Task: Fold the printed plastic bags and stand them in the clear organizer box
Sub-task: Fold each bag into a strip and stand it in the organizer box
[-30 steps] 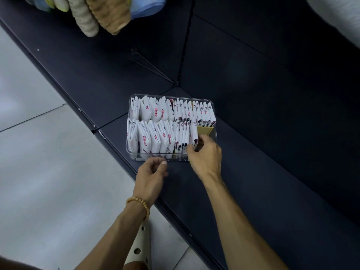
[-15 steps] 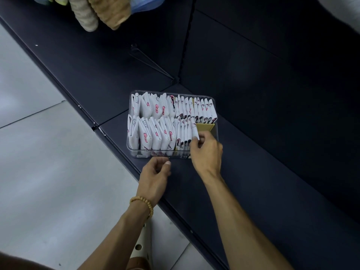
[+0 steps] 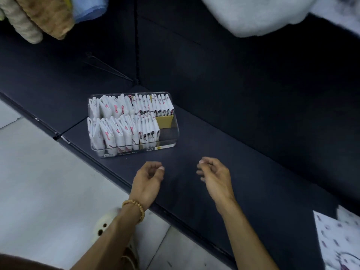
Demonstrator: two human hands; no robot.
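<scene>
Both hands, left (image 3: 149, 179) and right (image 3: 214, 175), hang loose and empty; that flat printed bag (image 3: 339, 242) looks thin and slippery, so I'd pinch an edge.

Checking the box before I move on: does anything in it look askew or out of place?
Nothing is spilled. The folded bags stand in two rows in the clear organizer box; only the near row's right end is unfilled, beside a yellow divider.
</scene>
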